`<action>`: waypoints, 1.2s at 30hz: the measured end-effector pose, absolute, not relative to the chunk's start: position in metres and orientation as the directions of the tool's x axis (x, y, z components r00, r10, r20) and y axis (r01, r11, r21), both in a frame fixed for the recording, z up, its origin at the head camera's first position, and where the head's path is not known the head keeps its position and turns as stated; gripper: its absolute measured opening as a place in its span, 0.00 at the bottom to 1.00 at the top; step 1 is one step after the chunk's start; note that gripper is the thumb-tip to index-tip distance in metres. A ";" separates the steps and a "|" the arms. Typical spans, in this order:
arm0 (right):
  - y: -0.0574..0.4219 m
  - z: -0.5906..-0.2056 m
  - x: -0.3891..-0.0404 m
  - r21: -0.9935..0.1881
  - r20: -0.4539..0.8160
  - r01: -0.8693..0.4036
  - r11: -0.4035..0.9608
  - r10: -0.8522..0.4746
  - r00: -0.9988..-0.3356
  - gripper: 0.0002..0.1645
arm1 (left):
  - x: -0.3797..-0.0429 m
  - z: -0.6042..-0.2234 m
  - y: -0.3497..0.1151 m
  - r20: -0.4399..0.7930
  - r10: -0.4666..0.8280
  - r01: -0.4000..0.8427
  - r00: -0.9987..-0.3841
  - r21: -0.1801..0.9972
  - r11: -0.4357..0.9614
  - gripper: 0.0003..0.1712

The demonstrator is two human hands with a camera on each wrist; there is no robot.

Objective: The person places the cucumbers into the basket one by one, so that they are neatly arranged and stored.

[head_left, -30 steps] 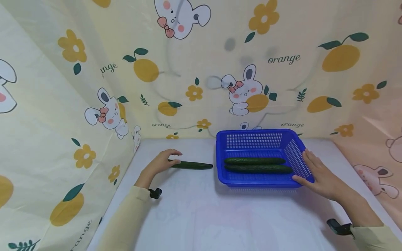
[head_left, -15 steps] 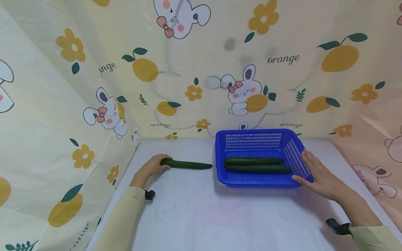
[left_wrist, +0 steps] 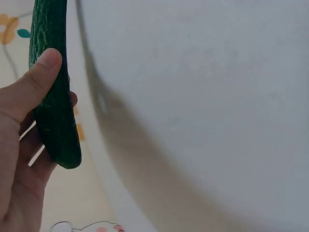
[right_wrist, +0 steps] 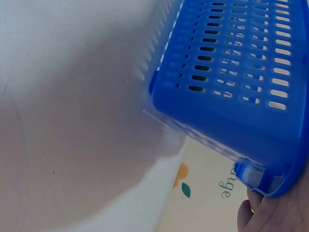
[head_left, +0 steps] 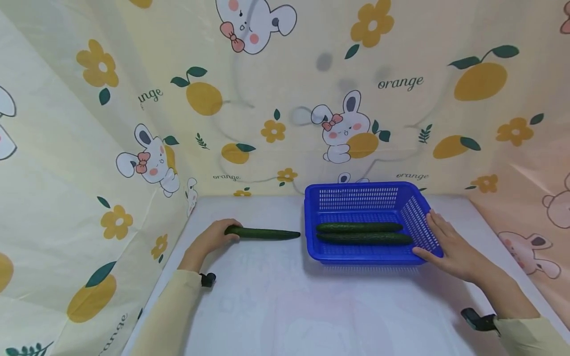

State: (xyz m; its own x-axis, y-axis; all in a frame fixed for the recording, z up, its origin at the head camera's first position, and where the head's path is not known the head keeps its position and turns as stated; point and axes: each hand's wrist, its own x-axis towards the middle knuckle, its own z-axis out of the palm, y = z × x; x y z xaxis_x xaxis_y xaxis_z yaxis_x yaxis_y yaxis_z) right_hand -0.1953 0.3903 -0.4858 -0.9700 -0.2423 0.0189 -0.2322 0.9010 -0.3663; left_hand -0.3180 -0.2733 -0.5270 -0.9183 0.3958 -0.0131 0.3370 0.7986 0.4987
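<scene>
A dark green cucumber (head_left: 271,234) lies lengthwise on the white table, left of the blue basket (head_left: 365,260). My left hand (head_left: 215,236) grips its left end; in the left wrist view the thumb lies across the cucumber (left_wrist: 55,116) and fingers show behind it. Inside the basket, two more cucumbers lie side by side, a rear cucumber (head_left: 358,227) and a front cucumber (head_left: 365,239). At the basket's right end my right hand (head_left: 454,254) rests on the rim, its fingers straight and its thumb at the front corner. The basket's slotted wall (right_wrist: 222,96) fills much of the right wrist view.
The white table (head_left: 311,311) reaches toward the front. A printed cloth (head_left: 267,99) with rabbits, flowers and oranges hangs behind it and along both sides. Small dark cameras, left (head_left: 208,280) and right (head_left: 478,320), are strapped to the wrists.
My left hand has gone from reaching over the cucumber with spread fingers to gripping its left end, shifting slightly left. My right hand and the basket have stayed in place.
</scene>
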 end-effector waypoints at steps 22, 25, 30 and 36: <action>0.389 -0.484 -0.197 -0.364 0.007 -0.225 0.904 -0.239 -0.971 0.67 | -0.277 -0.448 -0.226 0.269 0.373 0.458 -0.888 0.577 0.676 0.22; 0.389 -0.485 -0.197 -0.366 0.005 -0.223 0.903 -0.238 -0.971 0.67 | -0.273 -0.438 -0.203 0.260 0.390 0.466 -0.883 0.576 0.671 0.22; 0.389 -0.486 -0.197 -0.368 0.008 -0.224 0.902 -0.238 -0.971 0.67 | -0.272 -0.429 -0.163 0.244 0.424 0.482 -0.872 0.573 0.663 0.21; 0.390 -0.487 -0.197 -0.367 0.006 -0.224 0.903 -0.238 -0.971 0.67 | -0.279 -0.422 -0.116 0.222 0.462 0.498 -0.859 0.571 0.652 0.19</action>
State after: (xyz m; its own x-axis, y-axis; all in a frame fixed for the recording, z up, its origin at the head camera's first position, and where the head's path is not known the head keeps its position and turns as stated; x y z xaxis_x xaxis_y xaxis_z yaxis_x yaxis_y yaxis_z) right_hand -0.1969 0.3896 -0.4868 -0.9712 -0.2383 0.0058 -0.2237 0.9028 -0.3672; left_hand -0.2793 -0.1160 -0.4217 -0.8588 0.4616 0.2223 0.4985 0.6525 0.5708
